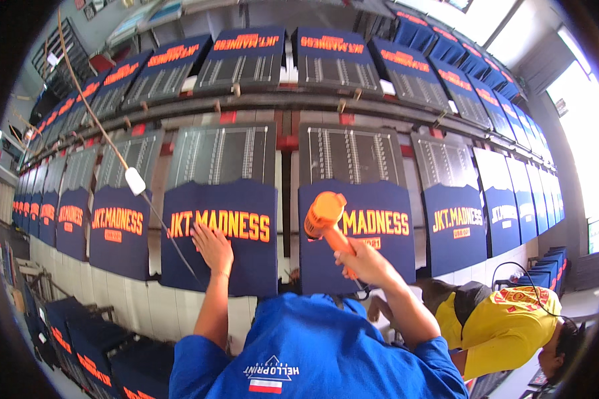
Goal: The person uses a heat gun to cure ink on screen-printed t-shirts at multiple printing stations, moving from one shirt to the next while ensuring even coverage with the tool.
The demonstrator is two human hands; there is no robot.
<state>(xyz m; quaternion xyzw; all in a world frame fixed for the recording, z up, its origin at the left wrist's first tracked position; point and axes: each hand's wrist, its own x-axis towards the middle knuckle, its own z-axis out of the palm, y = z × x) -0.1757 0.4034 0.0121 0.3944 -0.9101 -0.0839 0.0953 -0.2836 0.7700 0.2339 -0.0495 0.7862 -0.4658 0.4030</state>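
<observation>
My left hand (213, 249) lies with its fingers stretched out on the orange-yellow lettering of a navy T-shirt (246, 263). That shirt is spread over a dark flat printing board (223, 153). In my right hand (371, 263) is the handle of an orange hair dryer (328, 207). Its dark nozzle end points left and down, above a second navy T-shirt (386, 271) to the right. The dryer hides part of that shirt's print. This second shirt also lies on a printing board (351, 154) marked with white lines.
Long rows of boards with printed navy shirts (456, 219) run to both sides, and another row (336, 56) stands beyond a dark rail (273, 101). A cord with a white plug-like piece (135, 180) hangs at left. A person in a yellow shirt (512, 326) bends close at my right.
</observation>
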